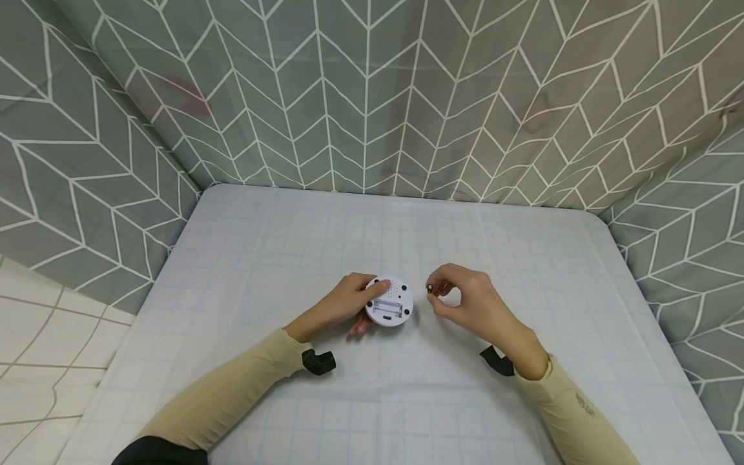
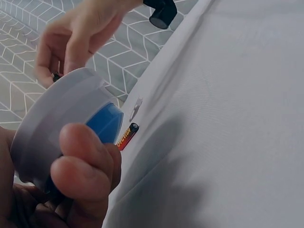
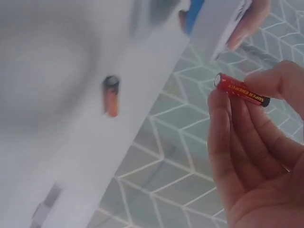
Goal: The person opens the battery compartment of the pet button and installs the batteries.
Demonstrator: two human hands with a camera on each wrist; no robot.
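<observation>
The left hand [image 1: 351, 300] grips a round white device [image 1: 392, 297], thumb on its upper face and fingers curled beneath; a slack hold could let it tip if pressed. Its battery compartment [image 1: 388, 310] lies uncovered, and a battery set in the wrong way round would likely leave the device dead. A loose battery [image 2: 127, 137] lies on the white tablecloth [image 1: 302, 245]; being round, it could roll off if nudged. Further right, apart from the device, the right hand [image 1: 473, 298] pinches a red "SUPER ENERGY" battery [image 3: 236, 87] between thumb and fingers; its smooth casing could slip from so narrow a grip.
</observation>
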